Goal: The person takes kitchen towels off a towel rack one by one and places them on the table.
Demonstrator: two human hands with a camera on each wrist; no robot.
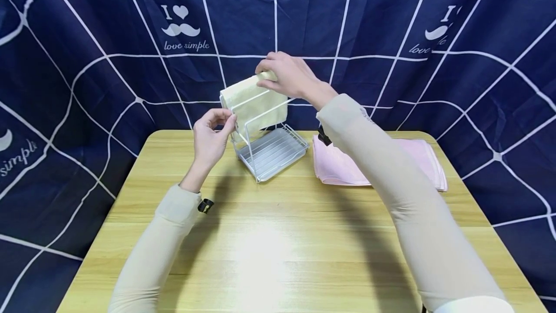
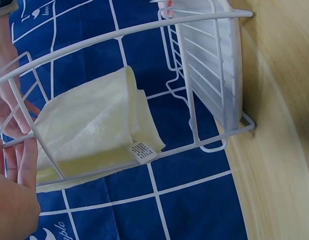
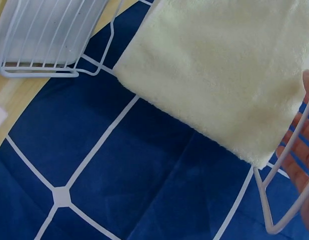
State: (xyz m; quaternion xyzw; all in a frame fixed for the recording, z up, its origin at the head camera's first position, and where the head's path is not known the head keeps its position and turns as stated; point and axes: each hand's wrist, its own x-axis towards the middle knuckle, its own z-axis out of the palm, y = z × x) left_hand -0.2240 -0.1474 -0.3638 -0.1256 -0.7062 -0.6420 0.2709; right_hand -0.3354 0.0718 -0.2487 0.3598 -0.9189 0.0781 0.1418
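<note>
A pale yellow cloth (image 1: 256, 103) hangs folded over the upper bars of a white wire rack (image 1: 248, 132), its white label (image 2: 143, 152) showing in the left wrist view. My left hand (image 1: 210, 134) pinches the rack's wire frame at its near left end, beside the cloth's edge. At the far upper end, my right hand (image 1: 291, 75) grips the cloth's top fold, thumb in front and fingers over the top. Below the cloth, the rack's grey-white tray (image 1: 274, 151) rests on the table. In the right wrist view, the cloth's fuzzy surface fills the upper right.
A folded pink cloth (image 1: 412, 151) lies at the table's back right, partly behind my right sleeve. The wooden table (image 1: 173, 255) extends toward me. A dark blue curtain (image 1: 243, 18) with white lines surrounds its back and sides.
</note>
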